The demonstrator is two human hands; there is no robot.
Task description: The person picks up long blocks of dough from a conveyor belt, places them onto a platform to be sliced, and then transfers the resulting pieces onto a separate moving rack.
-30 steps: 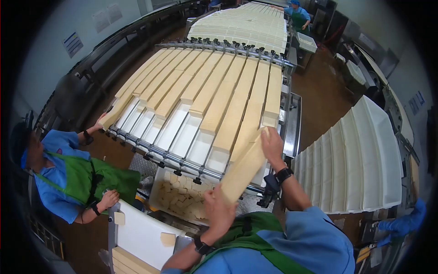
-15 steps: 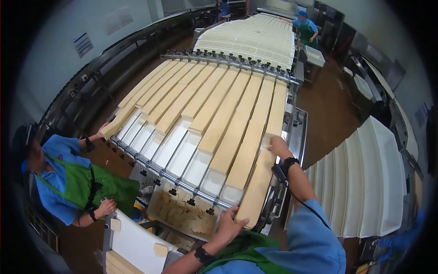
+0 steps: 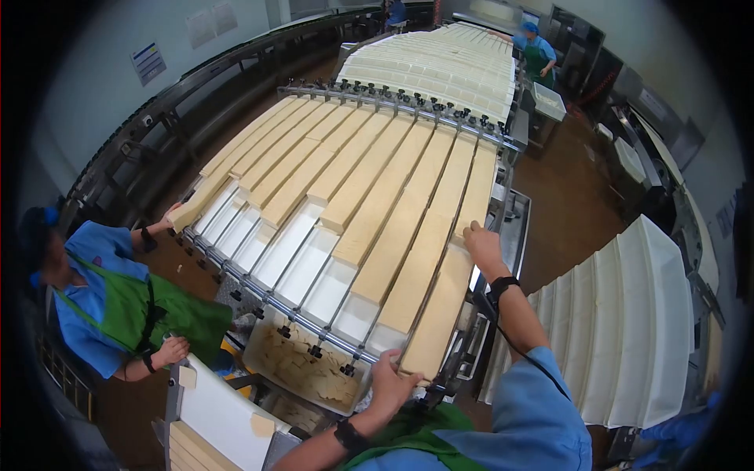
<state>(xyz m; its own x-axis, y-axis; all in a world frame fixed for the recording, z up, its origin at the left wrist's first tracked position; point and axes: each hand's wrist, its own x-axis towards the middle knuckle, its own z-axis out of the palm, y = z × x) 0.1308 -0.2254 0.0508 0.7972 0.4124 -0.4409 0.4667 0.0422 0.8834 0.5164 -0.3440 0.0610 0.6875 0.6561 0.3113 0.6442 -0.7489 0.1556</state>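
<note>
A long cream-coloured slab lies in the rightmost lane of a slanted white rack, its near end at the front rail. My left hand is closed on that near end, thumb along the edge. At the slab's far end, my right hand has its fingers curled over the edge, beside the joint with another slab in the same lane. Part of the right fingertips is hidden. More slabs lie in parallel lanes to the left, divided by thin metal rods.
A metal rail with black knobs crosses the rack's front, above a bin of broken offcuts. To the left a co-worker touches the leftmost slab. Stacked white trays stand right; another person works far back.
The slab between my hands looks slightly shifted in view along with both hands, and the camera has tilted a little. My right fingers sit closer to the joint. My left hand keeps its hold.
</note>
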